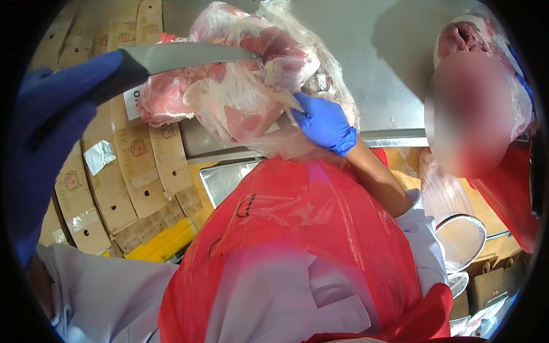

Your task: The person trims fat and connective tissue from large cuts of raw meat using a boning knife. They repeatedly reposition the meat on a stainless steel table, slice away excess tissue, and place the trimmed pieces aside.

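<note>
A large pile of raw pink meat (229,103) with pale fat lies on clear plastic film (337,91) on a steel table (394,114). My left hand (63,114), in a blue glove, is closed on the handle of a long knife (194,56), whose blade reaches flat over the top of the meat. My right hand (320,123), also gloved in blue, is closed on a pale flap at the front right of the meat; whether it is fat, membrane or film I cannot tell.
Stacked flattened cardboard (131,177) fills the left, above a yellow edge (160,234). A metal tray (220,183) sits below the table. At the right, another piece of meat (460,40) is beside a partly blurred co-worker in red (503,194). Clear containers (460,240) stand lower right.
</note>
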`<control>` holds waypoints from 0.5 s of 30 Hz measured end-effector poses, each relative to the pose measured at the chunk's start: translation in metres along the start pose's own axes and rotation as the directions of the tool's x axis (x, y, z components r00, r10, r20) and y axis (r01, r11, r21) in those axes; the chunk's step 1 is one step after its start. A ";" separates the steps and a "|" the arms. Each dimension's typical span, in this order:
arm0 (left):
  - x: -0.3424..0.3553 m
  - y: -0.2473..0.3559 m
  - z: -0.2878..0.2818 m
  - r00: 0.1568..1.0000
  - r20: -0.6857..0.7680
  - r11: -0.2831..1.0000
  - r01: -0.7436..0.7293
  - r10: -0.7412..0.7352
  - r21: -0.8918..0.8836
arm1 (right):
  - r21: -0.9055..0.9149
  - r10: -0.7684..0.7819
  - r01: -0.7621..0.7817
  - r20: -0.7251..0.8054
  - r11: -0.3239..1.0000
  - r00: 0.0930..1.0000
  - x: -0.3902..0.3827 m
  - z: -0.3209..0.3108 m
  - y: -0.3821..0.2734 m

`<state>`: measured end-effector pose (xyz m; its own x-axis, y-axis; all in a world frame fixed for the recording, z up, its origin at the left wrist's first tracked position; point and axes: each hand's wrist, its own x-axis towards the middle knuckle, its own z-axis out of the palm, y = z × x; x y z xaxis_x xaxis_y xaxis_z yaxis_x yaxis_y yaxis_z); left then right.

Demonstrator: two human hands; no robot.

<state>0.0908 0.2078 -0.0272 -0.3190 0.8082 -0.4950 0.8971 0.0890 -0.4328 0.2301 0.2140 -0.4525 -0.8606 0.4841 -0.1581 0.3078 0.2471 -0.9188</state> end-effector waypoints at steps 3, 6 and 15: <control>0.009 0.002 -0.001 1.000 0.010 1.000 -0.015 0.015 0.002 | 0.040 -0.011 0.012 -0.029 0.999 1.000 0.003 -0.006 0.003; -0.002 0.016 -0.005 0.996 0.065 0.998 0.059 -0.057 -0.017 | 0.088 -0.040 0.034 0.069 0.996 0.997 -0.003 -0.008 0.003; 0.015 0.013 -0.008 0.976 0.183 0.989 0.132 -0.118 -0.067 | 0.165 -0.173 0.169 0.010 0.972 0.985 0.011 0.001 0.017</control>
<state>0.1006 0.2254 -0.0343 -0.4733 0.6715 -0.5701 0.8655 0.2339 -0.4430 0.2257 0.2224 -0.4699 -0.9048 0.4259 -0.0007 0.0870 0.1832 -0.9792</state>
